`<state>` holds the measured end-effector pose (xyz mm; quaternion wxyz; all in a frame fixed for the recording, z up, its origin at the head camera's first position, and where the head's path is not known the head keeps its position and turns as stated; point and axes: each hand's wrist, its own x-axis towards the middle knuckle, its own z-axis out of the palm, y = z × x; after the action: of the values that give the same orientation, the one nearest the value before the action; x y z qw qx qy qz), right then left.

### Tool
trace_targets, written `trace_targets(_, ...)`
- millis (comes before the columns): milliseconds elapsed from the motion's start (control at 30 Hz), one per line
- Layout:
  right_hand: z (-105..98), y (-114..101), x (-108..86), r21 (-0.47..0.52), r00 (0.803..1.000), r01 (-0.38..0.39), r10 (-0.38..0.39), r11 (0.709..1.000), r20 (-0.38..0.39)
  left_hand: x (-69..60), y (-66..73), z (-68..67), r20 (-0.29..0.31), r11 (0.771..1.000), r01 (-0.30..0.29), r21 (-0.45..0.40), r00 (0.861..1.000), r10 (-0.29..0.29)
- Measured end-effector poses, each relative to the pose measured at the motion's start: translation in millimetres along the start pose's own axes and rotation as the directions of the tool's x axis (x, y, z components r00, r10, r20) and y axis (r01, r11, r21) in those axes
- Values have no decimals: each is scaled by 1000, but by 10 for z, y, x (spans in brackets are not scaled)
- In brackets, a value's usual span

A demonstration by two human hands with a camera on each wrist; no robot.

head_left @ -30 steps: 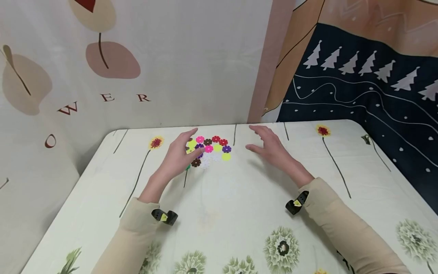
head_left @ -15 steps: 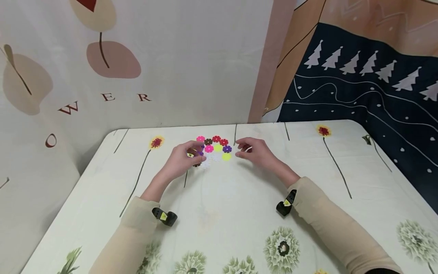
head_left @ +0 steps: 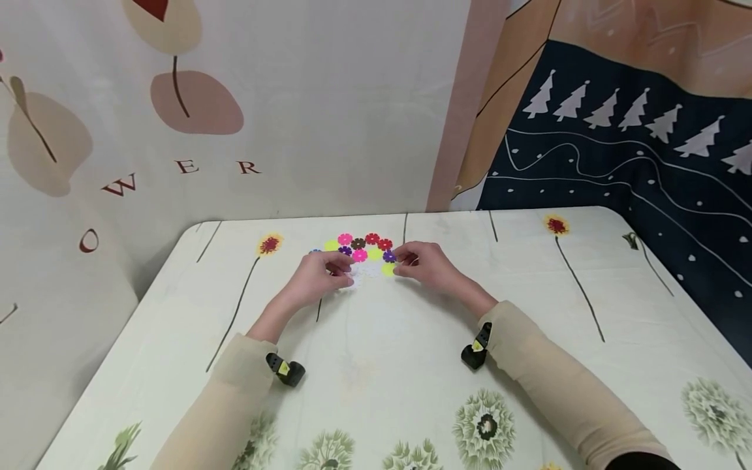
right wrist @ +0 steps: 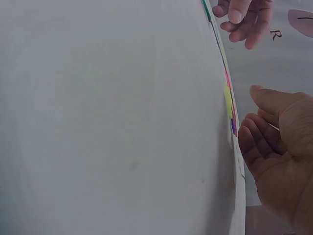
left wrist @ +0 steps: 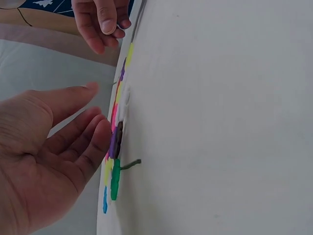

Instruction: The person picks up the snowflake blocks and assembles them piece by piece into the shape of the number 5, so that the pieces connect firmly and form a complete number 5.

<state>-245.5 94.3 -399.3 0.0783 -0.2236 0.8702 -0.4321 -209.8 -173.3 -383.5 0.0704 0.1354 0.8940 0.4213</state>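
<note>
Flat flower-shaped discs lie in a cluster near the table's far edge: pink [head_left: 344, 239], red [head_left: 373, 239], brown [head_left: 358, 243], yellow [head_left: 388, 269], purple and white [head_left: 367, 268] ones. My left hand [head_left: 311, 279] hovers at the cluster's left side, fingers loosely bent with a gap to the thumb. It hides some discs in the head view; a green disc [left wrist: 115, 180] and a blue disc [left wrist: 104, 199] show below it in the left wrist view. On the right side, my right hand [head_left: 431, 266] hovers beside the yellow and purple discs, nothing between its fingers.
The white tablecloth [head_left: 376, 352] has printed flowers. Behind the table's far edge hangs a pale curtain [head_left: 329, 117], with a dark tree-patterned cloth [head_left: 576, 150] to the right. Each wrist wears a small black camera [head_left: 286, 369].
My right hand has moved left and down to the cluster's right side. My left hand has lowered slightly, and the fingers of both have drawn closer to the thumbs. The visible discs have stayed put.
</note>
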Motion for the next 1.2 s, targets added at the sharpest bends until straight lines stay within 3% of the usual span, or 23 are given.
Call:
trace_targets(367, 79, 28, 81, -40, 1000, -6, 7, 999, 13, 39, -55, 35, 34, 1000, -7, -3, 999, 7)
trace_targets(833, 175, 56, 171, -26, 996, -77, 76, 997, -38, 115, -119, 36, 78, 998, 46, 33, 996, -48)
trace_targets(1200, 186, 49, 180, -33, 994, -108, 107, 994, -25, 145, -114, 18, 99, 996, 59, 71, 993, -65)
